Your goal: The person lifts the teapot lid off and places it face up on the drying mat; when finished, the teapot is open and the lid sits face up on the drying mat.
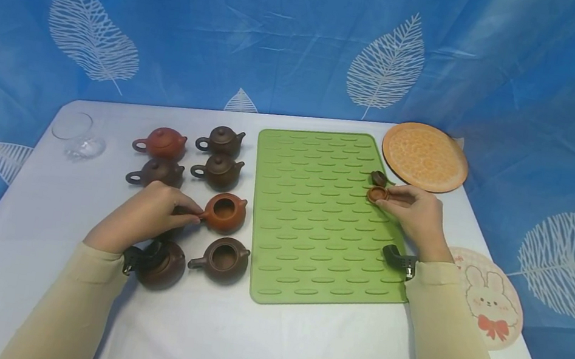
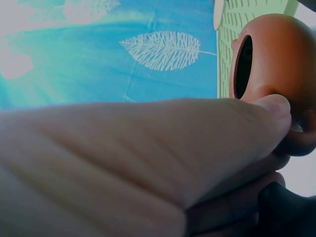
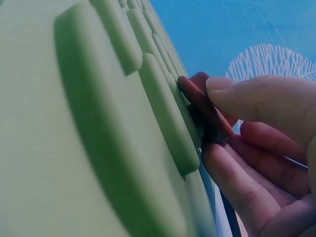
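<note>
My left hand (image 1: 150, 216) pinches the handle of an orange-brown teapot (image 1: 233, 218), whose top is uncovered. In the left wrist view, the thumb lies against that teapot's (image 2: 284, 59) handle side. Over the right edge of the green mat (image 1: 311, 207), my right hand (image 1: 417, 217) holds a small reddish-brown teapot lid (image 1: 377, 194) between thumb and fingers. The right wrist view shows this lid (image 3: 205, 101) tilted, close to the mat's ridges. A dark brown lid (image 1: 378, 178) lies just behind it. Another uncovered brown teapot (image 1: 233, 269) stands nearer the table's front.
Several lidded teapots, among them a red one (image 1: 164, 142) and a dark one (image 1: 223, 141), stand left of the mat. One brown teapot (image 1: 164, 272) is partly under my left wrist. A clear glass item (image 1: 84, 148), a round orange mat (image 1: 425, 156) and a rabbit mat (image 1: 511, 297) lie around.
</note>
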`<state>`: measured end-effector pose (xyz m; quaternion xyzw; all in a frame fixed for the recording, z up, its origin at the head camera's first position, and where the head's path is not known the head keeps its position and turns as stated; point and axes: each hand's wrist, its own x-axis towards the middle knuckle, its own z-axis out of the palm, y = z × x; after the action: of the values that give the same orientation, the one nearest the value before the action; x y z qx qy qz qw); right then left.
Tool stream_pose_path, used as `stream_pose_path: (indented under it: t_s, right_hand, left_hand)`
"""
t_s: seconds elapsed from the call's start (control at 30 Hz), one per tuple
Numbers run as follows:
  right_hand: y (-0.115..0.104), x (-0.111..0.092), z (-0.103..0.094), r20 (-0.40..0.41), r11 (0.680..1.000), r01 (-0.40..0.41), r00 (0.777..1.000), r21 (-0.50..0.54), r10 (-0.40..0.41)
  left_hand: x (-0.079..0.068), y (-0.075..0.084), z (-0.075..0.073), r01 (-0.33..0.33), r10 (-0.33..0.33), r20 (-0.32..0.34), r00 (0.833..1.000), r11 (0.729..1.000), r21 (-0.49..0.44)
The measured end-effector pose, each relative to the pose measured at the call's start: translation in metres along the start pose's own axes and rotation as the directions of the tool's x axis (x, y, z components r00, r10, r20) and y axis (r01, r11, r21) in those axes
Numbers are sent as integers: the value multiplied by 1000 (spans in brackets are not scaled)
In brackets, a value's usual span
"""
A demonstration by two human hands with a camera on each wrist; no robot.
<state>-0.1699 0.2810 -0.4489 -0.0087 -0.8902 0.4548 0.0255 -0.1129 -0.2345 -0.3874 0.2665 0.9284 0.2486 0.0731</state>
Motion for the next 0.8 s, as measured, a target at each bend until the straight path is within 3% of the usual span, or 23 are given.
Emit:
stream_pose_path:
  t_s: [0.4, 0.8]
  right_hand:
    - [-3, -3, -5, 2, 999, -9, 1000, 39, 9]
    - [-2, 1, -1, -104, 987, 90, 989, -135, -104]
  left_hand:
    - [0, 1, 1, 8, -8, 4, 1000, 1000, 11]
    - [1, -1, 3, 2, -1, -3, 1000, 1000, 21]
